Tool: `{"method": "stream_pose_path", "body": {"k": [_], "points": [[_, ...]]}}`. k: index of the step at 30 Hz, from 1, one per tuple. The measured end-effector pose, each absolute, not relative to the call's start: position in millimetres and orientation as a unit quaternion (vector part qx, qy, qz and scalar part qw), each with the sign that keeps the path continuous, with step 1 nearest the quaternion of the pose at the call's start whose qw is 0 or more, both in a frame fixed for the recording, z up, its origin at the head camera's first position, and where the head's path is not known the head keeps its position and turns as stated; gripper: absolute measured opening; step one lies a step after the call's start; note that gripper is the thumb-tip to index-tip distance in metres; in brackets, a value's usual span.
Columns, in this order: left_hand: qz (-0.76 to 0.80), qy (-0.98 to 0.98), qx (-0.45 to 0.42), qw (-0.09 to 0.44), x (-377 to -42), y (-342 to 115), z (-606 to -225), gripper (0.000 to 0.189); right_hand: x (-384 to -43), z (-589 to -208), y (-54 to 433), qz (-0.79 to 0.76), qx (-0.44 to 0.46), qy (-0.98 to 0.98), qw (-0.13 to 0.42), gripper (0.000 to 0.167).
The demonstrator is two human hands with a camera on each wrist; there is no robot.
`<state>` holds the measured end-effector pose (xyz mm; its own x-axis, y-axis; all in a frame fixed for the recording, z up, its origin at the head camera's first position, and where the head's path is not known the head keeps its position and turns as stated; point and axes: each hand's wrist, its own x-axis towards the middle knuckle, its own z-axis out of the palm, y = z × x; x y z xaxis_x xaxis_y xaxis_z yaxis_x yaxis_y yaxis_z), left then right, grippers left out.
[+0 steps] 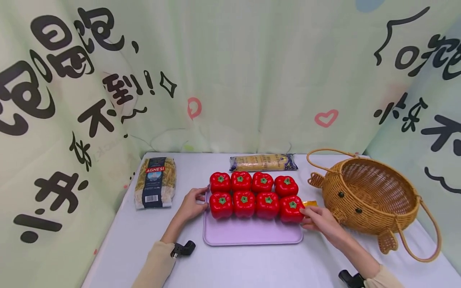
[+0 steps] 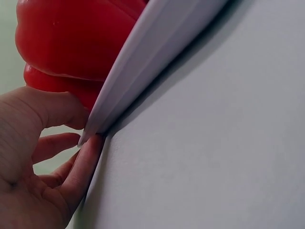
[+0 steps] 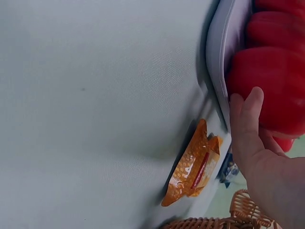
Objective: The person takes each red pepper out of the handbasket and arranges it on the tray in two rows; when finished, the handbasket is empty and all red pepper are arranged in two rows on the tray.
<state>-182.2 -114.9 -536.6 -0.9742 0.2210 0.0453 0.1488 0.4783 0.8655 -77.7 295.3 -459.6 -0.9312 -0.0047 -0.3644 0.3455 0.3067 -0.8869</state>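
Observation:
Red bell peppers [image 1: 244,204] stand in two rows on a lilac tray [image 1: 252,236], green stems up. At the tray's left edge my left hand [image 1: 193,205] pinches the rim. The left wrist view has the thumb [image 2: 71,112] above that rim and a finger [image 2: 86,160] beneath it. My right hand [image 1: 322,222] is at the opposite end, its fingertips touching the side of the front right pepper [image 1: 291,209]. Nearly straight fingers [image 3: 252,107] lie against this pepper [image 3: 269,86] in the right wrist view, just over the tray's rim.
A wicker basket [image 1: 374,228] with handles stands close right of my right hand. Between them lies a small orange packet [image 3: 190,171]. A pasta bag [image 1: 155,182] is at the left, and a long yellow packet [image 1: 264,162] lies behind the tray. Curtains enclose the table.

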Motion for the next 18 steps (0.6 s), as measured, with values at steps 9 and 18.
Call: {"method": "stream_pose_path", "body": {"k": [9,18], "points": [[0.504,0.855,0.119,0.027,-181.2,-117.4,-536.2,0.053,-75.1,-460.8,293.7,-0.587,0.109,0.786,0.160,0.059],[0.505,0.855,0.117,0.019,-173.4,-120.1,-538.7,0.049,-72.9,-461.3,296.6,-0.586,0.112,0.783,0.178,0.060]]}}
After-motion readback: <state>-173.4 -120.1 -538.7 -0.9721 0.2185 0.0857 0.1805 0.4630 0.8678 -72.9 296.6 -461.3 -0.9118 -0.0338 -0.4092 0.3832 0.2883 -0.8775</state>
